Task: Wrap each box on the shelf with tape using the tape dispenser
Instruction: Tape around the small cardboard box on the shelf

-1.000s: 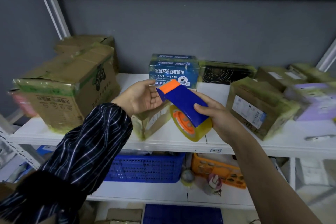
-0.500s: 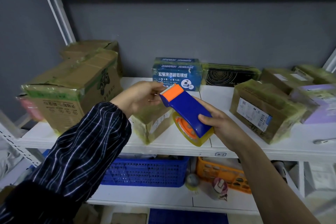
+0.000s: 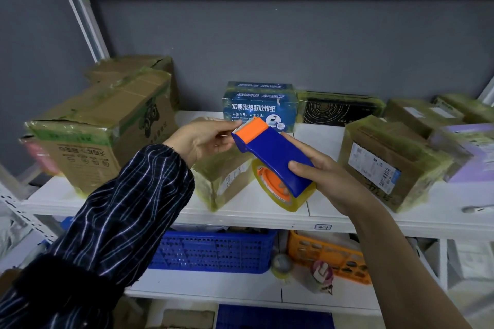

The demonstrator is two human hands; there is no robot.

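Holding the tape dispenser [image 3: 272, 157] by its blue body, the right hand [image 3: 328, 179] has thumb and fingers clamped round the lower end, just above the roll of clear tape [image 3: 280, 195]. The dispenser is in the air, tilted, with its orange toothed head [image 3: 252, 128] highest.

The change is at that head. A second ago the left hand [image 3: 203, 139] lay open beside the dispenser, palm towards it. Half a second ago it was closing in. Now its fingers [image 3: 227, 125] are drawn close together right at the toothed edge of the dispenser. The tape is clear, so whether they actually pinch its free end cannot be told. The dispenser itself has hardly moved between the hands.

I judge this to be the start of a pull: finding the loose end so a length can be drawn off.

Just behind and below the dispenser a small box [image 3: 224, 181] stands on the shelf [image 3: 267, 211], its faces already glossy with tape; it looks like the likely target. Beyond the dispenser's head stands a blue printed box [image 3: 260, 107]. A large carton [image 3: 101, 136] sits well to the dispenser's left and a labelled box [image 3: 387, 163] near to its right. All of them show a yellowish tape sheen, so how many still need wrapping is unclear.
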